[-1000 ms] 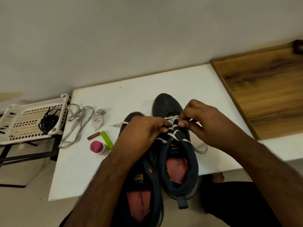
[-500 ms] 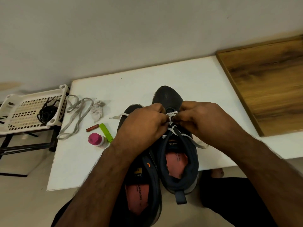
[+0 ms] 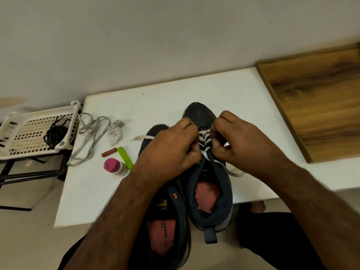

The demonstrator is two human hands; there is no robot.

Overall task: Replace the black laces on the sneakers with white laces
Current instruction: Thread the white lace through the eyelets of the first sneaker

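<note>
Fingers of my left hand (image 3: 173, 151) and right hand (image 3: 236, 142) curl tight, pinching the white lace (image 3: 204, 142) over the right sneaker (image 3: 211, 193) on the near table (image 3: 175, 94). Left sneaker (image 3: 169, 227) alongside; black lace (image 3: 54, 133) in the basket (image 3: 21, 152), far left.

2 sneakers sitting side by side on table (image 3: 224, 90), toes pointing at wall: left sneaker (image 3: 175, 217) nearer, heel overhanging near edge; right sneaker (image 3: 211, 191) touching it, further back. Left hand (image 3: 171, 151) and right hand (image 3: 235, 139) meeting over right sneaker's lace (image 3: 204, 141). Bottle (image 3: 115, 167), clip (image 3: 125, 157), tube (image 3: 109, 152), rag (image 3: 115, 130), spare lace (image 3: 91, 137) lying left of sneakers. Basket (image 3: 11, 154) standing left of table, cord (image 3: 55, 133) lying in it. Board (image 3: 319, 102) lying right of table.
</note>
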